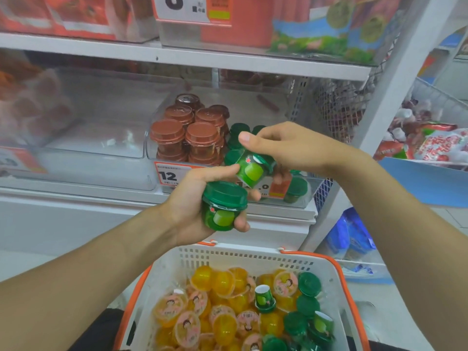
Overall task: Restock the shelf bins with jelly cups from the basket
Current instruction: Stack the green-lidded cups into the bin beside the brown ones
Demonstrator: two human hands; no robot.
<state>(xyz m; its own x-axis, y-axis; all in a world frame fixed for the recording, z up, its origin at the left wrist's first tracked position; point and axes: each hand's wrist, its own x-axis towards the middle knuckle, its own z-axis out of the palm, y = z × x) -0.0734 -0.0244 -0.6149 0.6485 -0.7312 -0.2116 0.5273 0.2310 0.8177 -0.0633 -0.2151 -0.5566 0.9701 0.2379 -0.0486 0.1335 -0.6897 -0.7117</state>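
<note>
Nearest the head camera sits a white basket (243,259) with orange handles, holding yellow jelly cups (222,323) on its left and green jelly cups (307,306) on its right, some upright, some tipped over.

Above the basket, the left hand (195,198) curls round an upright green cup (224,207) with a dark green lid; the fingers wrap its side from below and the thumb stretches up to touch a second, tilted green cup (249,171). The right hand (281,148) grips that tilted cup from above, thumb pressed at its upper edge, the other fingers curled behind it and mostly hidden.

Behind both hands, a clear shelf bin (307,196) holds stacked brown-lidded cups (184,133) on the left and more green-lidded cups (295,188) on the right. A price tag (169,174) reading 12 hangs on the bin's front. Another clear bin (101,158) stands to the left. Red packets fill the shelf above.
</note>
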